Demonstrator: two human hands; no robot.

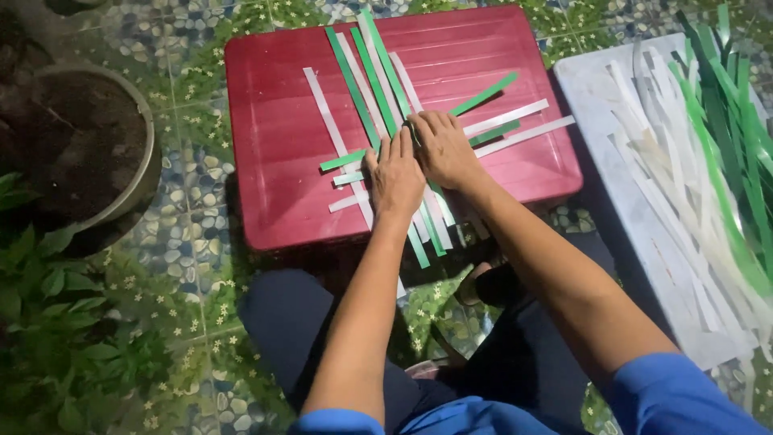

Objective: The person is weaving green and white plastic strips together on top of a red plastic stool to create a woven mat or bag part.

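Green and white plastic strips (366, 76) lie crossed in a loose weave on a red plastic crate top (274, 129). My left hand (394, 177) lies flat, palm down, on the crossing point of the strips, fingers apart. My right hand (441, 149) rests beside it, touching it, fingers pressing the strips at the weave's centre. Several horizontal strips (515, 121) stick out to the right from under my right hand. Vertical strips run past the crate's near edge toward my knees.
A grey board (600, 105) at right carries a heap of loose green and white strips (725, 137). A round pot of soil (80, 145) stands at left, with leafy plants (56, 322) below it. The floor is pebble-patterned tile.
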